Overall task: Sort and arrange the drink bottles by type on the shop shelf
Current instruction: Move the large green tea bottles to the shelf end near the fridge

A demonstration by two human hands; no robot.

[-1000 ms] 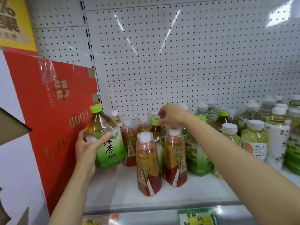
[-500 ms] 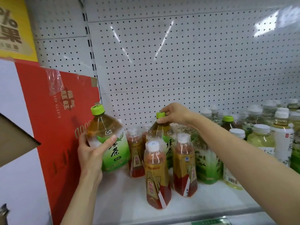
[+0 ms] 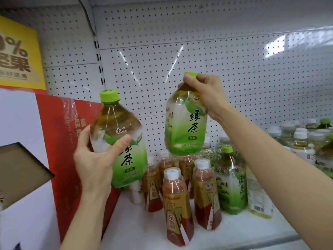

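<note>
Left hand (image 3: 93,165) wrapping one green tea bottle (image 3: 122,141), right hand (image 3: 207,94) pinching another (image 3: 185,123) by neck, both lifted clear of shelf (image 3: 234,230) for regrouping.

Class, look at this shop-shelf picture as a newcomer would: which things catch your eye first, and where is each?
Two green tea bottles held in the air stand out: one in the left hand at centre-left, one hanging from the right hand by its neck, above the shelf. Below them, red-brown tea bottles with white caps cluster at the shelf's front.
</note>
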